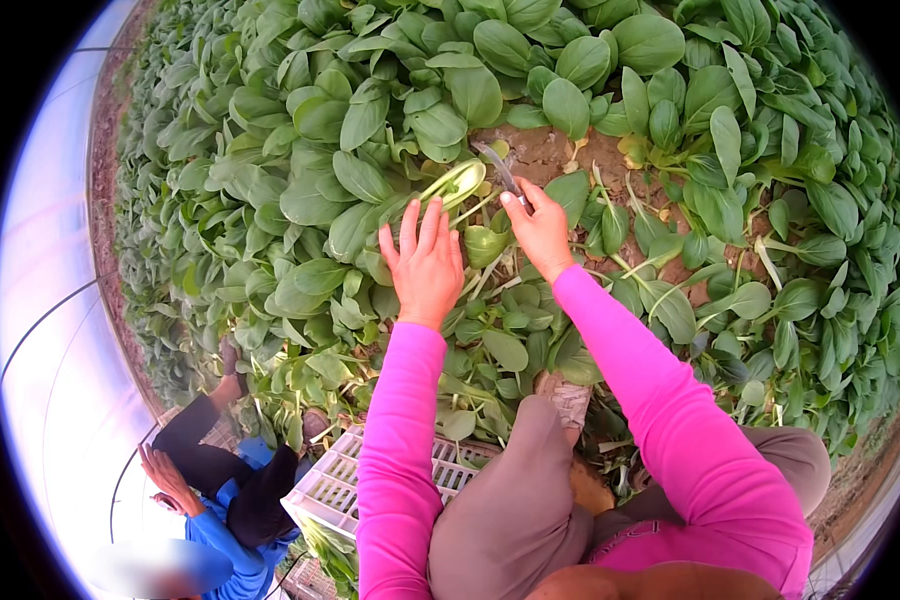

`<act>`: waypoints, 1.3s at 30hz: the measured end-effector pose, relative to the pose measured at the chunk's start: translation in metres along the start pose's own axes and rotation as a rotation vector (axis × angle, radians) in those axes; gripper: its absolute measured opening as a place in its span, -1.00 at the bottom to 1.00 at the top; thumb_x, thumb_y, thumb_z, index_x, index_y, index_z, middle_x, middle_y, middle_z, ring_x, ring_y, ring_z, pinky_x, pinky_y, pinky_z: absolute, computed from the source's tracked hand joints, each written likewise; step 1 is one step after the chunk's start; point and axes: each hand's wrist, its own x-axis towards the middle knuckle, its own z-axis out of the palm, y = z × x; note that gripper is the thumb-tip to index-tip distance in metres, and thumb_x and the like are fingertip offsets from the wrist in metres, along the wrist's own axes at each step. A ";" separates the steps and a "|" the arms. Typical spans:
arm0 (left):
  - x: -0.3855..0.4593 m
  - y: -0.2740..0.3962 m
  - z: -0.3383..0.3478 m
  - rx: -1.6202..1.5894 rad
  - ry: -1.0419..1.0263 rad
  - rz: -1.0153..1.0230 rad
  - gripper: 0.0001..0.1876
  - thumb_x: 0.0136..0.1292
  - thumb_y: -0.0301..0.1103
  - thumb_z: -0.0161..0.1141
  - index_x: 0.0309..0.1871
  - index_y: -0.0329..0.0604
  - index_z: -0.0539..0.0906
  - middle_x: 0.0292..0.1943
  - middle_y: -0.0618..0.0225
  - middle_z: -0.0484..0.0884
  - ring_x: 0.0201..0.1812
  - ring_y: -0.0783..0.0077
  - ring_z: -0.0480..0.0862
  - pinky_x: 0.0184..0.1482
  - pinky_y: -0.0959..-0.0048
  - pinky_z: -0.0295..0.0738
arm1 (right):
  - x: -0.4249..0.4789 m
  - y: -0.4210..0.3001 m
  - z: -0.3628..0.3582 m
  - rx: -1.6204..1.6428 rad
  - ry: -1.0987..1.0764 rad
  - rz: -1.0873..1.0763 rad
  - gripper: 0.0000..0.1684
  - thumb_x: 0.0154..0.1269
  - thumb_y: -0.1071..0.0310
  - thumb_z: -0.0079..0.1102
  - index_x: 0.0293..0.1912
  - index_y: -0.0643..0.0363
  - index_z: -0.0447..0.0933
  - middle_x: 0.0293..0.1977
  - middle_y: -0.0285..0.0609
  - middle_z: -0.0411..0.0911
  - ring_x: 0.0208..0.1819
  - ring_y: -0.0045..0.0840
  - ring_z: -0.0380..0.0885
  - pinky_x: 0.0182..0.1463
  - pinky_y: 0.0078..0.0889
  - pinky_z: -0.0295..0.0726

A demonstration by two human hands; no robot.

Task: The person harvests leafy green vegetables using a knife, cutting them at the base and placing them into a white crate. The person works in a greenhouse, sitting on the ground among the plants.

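A bok choy head (454, 182) lies tilted among the plants, its pale stem base facing up and right. My left hand (425, 262) is palm down at its stems, fingers extended and somewhat apart. The fingertips reach the stems; no closed grip shows. In my right hand (541, 231) is a small sickle (499, 165) with a curved metal blade. Its blade points up and left, just right of the stem base, and the fingers mostly hide the handle. A loose yellow-green leaf (486, 246) sits between my hands.
Dense bok choy plants (315, 127) fill the far side and left. Loose leaves (667, 300) lie over bare soil (540, 154) at the right. A white slatted plastic crate (322, 484) stands by my left knee. Another person (247, 487) in blue sits at the lower left, near the plastic film wall (52, 247).
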 end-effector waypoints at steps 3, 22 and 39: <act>-0.008 0.000 -0.002 -0.031 0.006 0.053 -0.70 0.29 -0.27 0.03 -0.01 -0.20 0.60 0.22 0.48 0.41 0.30 0.29 0.27 0.33 -0.01 -0.05 | 0.011 -0.007 0.015 0.439 -0.060 0.156 -0.54 0.20 0.17 0.28 -0.02 0.27 0.48 -0.46 -0.40 0.47 -0.51 -0.76 0.38 -0.48 -0.65 0.38; 0.009 0.126 -0.146 -0.708 0.170 0.028 -0.37 -0.12 -0.42 0.37 0.14 -0.16 0.47 0.05 0.11 0.52 0.10 -0.01 0.51 0.18 0.07 0.36 | -0.094 -0.103 -0.124 0.555 -0.089 -0.530 -0.59 0.10 0.39 0.33 -0.09 0.26 0.36 -0.16 -0.05 0.41 -0.16 -0.47 0.42 -0.05 -0.43 0.41; 0.034 0.019 -0.042 0.172 -0.728 -0.225 -0.58 -0.11 -0.35 0.26 -0.11 -0.21 0.49 0.38 0.01 0.14 -0.32 0.27 0.71 -0.38 0.36 0.57 | -0.024 0.005 -0.040 -0.205 -0.321 -0.067 -0.65 0.27 0.29 0.09 0.07 0.00 0.52 -0.25 -0.05 0.56 -0.25 -0.24 0.55 -0.13 -0.29 0.49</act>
